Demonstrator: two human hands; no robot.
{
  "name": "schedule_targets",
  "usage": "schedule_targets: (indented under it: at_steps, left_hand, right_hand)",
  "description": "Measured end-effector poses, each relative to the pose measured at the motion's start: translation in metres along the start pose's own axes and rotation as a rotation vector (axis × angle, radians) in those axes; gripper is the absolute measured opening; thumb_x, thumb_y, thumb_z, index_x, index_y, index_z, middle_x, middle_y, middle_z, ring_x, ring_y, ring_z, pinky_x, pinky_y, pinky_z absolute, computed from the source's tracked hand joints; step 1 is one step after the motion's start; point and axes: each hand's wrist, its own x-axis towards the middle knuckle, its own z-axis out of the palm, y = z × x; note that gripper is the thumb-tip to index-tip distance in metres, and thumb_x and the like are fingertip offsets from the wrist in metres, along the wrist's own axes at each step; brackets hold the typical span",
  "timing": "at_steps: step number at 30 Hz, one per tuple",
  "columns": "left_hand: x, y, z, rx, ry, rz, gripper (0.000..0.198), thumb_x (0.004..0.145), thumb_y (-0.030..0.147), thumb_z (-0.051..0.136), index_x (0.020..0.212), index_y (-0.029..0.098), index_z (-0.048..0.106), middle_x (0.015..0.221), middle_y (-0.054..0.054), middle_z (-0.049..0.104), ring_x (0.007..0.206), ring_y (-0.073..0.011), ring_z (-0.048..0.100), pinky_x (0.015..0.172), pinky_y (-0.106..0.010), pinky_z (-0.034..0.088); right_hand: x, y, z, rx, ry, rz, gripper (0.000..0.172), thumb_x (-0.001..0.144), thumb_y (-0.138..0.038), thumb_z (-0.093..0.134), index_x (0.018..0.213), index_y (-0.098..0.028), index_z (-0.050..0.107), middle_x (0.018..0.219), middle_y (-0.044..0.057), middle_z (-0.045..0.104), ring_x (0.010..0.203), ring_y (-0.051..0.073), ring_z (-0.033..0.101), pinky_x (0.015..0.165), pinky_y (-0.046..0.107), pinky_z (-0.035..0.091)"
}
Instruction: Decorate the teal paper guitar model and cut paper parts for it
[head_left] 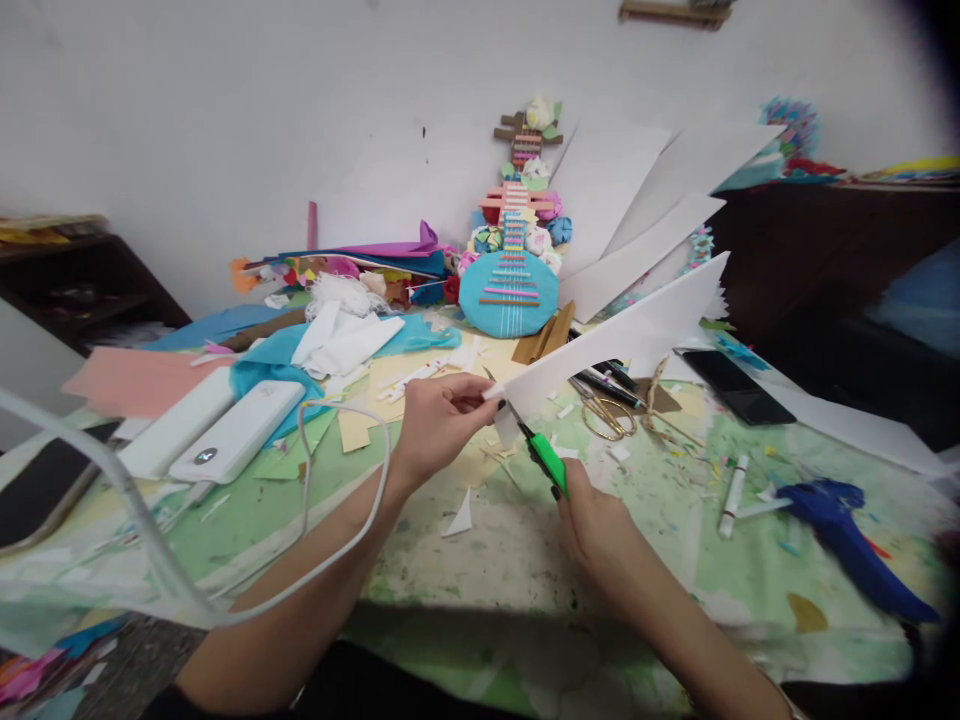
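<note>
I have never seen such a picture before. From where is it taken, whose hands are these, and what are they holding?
There is no machine here: one person works bare-handed. The only picture comes from a camera worn on that person's head, looking forward and down. The left hand pinches a white sheet; the right hand grips green-handled scissors, with the blades at the sheet's near end. On the table lie a blue glue gun, gold-handled scissors, a black phone and a small white scrap.
</note>
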Motion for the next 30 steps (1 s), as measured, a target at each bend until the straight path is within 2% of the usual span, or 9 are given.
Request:
schedule_targets:
  at_steps: [15,30]
  left_hand:
    - [0.0016,-0.0053,-0.0001,-0.010,0.038,-0.018,0.020,0.063,0.024,0.073,0.077,0.009,0.073,0.070,-0.008,0.071,0.057,-0.0157,0.065,0.053,-0.025,0.056]
    - [0.0034,-0.0055,-0.0005,-0.031,0.052,-0.032,0.017,0.062,0.020,0.073,0.076,0.010,0.074,0.070,-0.006,0.072,0.058,-0.0149,0.066,0.055,-0.023,0.056]
  right_hand:
    - [-0.0030,0.0011,-0.0033,0.020,-0.102,0.075,0.033,0.089,-0.016,0.027,0.120,-0.012,0.035,0.068,0.005,0.057,0.059,0.019,0.052,0.053,0.025,0.023]
    - [-0.0081,0.0026,-0.0063,-0.030,-0.127,0.054,0.036,0.091,-0.017,0.026,0.125,-0.008,0.033,0.071,0.007,0.060,0.061,0.019,0.053,0.054,0.025,0.025]
